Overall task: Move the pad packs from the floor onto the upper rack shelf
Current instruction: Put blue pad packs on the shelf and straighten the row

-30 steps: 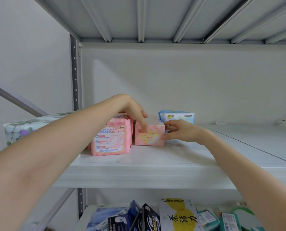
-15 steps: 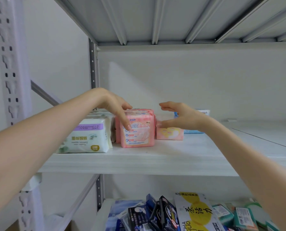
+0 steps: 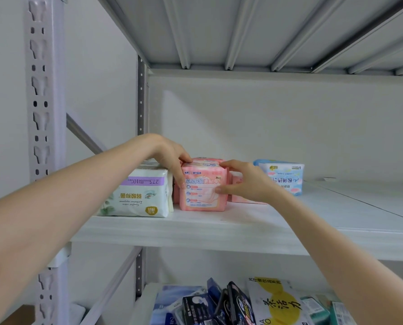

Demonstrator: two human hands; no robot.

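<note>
Pink pad pack (image 3: 203, 191), print unreadable; white pack (image 3: 137, 195) apparently reads 275mm.

Three packs (image 3: 204, 188) side by side on shelf (image 3: 219, 231) — more packs (image 3: 231, 306) below

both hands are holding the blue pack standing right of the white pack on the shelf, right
No: in the head view the left hand and right hand hold the pink pack, not the blue pack, which stands untouched farther right. It is right of the white pack on the shelf.

bare forearms (image 3: 66, 207), left hand (image 3: 171, 158), right hand (image 3: 245, 182)
</note>
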